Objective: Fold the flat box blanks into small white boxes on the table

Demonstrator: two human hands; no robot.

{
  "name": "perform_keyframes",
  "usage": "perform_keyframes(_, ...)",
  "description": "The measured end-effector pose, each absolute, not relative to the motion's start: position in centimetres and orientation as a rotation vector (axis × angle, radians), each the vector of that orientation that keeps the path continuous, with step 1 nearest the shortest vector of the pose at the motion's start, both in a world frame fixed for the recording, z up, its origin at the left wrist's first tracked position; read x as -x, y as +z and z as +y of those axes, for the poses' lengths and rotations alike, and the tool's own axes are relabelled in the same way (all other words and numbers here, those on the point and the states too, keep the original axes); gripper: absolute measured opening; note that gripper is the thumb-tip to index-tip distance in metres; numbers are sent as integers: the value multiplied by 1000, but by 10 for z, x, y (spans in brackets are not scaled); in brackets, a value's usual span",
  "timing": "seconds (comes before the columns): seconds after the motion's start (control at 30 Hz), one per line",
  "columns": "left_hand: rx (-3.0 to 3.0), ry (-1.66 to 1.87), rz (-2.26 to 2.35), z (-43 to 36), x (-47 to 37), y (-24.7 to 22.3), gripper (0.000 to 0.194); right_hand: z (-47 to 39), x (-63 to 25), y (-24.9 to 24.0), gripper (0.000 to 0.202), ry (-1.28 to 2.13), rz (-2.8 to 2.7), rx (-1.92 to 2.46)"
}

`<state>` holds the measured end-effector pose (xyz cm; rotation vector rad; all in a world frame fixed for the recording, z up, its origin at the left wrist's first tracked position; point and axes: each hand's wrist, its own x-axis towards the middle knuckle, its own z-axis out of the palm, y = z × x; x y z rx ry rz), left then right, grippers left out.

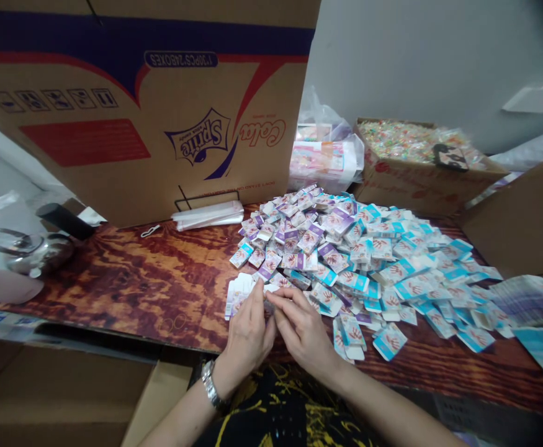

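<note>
Brings left hand [247, 329] and right hand [299, 323] close together above the near edge of the tabletop [136, 273], with curled fingers almost meeting around a spot too hidden to read; cannot tell whether closed on anything. Shows beside the left fingers a few flat white cartons [234, 297], just left of a broad heap of small printed boxes [345, 251]. See behind, a big cardboard box [159, 143], plastic sleeves [208, 216] at its foot, and an open box of wrapped sweets [411, 180].

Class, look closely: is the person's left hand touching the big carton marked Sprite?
Apart. The head view shows a stretch of patterned tabletop between the left hand and the carton.
</note>
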<state>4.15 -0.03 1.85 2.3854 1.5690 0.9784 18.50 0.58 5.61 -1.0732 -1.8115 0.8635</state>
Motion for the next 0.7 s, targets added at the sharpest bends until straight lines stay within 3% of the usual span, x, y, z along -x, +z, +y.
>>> perform_keyframes(0.3, -2325, 977, 1587, 2, -40, 33, 70, 44, -197, 49, 26, 1232, -1735, 1068)
perform_keyframes(0.37, -2348, 1137, 1627, 2, -38, 41, 75, 69, -203, 58, 34, 1250, -1512, 1098)
perform_keyframes(0.43, -2391, 1258, 1600, 2, -36, 41, 67, 88, -209, 65, 54, 1175, -1237, 1100)
perform_keyframes(0.5, -2471, 1127, 1501, 0, -34, 34, 47, 93, -214, 64, 63, 1061, -1177, 1140)
perform_keyframes(0.57, -2541, 809, 1445, -3, -33, 20, 30, 84, -217, 53, 50, 994, -1464, 1219)
perform_keyframes(0.63, -2575, 515, 1466, -5, -34, 5, 24, 65, -216, 35, 32, 894, -1932, 1316)
perform_keyframes(0.7, -2596, 335, 1506, -7, -36, -6, 24, 44, -213, 14, 29, 692, -2268, 1482)
